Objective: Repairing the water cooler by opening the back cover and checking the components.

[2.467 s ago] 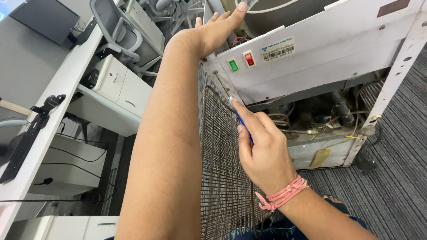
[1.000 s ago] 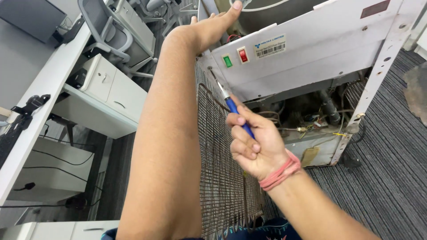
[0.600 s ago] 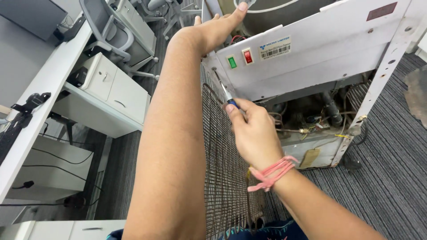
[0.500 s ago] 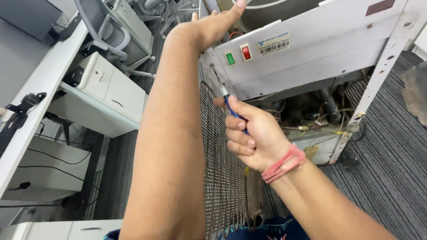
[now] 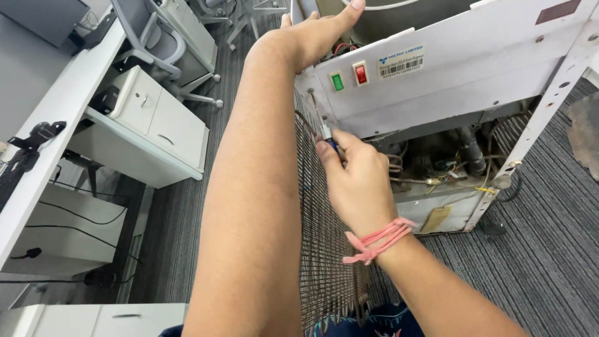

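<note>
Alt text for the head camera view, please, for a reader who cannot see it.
The right hand holds a screwdriver with its tip at the left edge of a white appliance's back panel, while the left hand grips the appliance's top. A wire grille hangs below the panel, exposed tubing and wires sit beside it, and white office cabinets stand on grey carpet at left.

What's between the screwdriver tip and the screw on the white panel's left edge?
Nothing visible. The right hand holds the screwdriver, its shaft running clear up to the panel edge; the wire grille hangs below, and the left hand grips the top.
</note>
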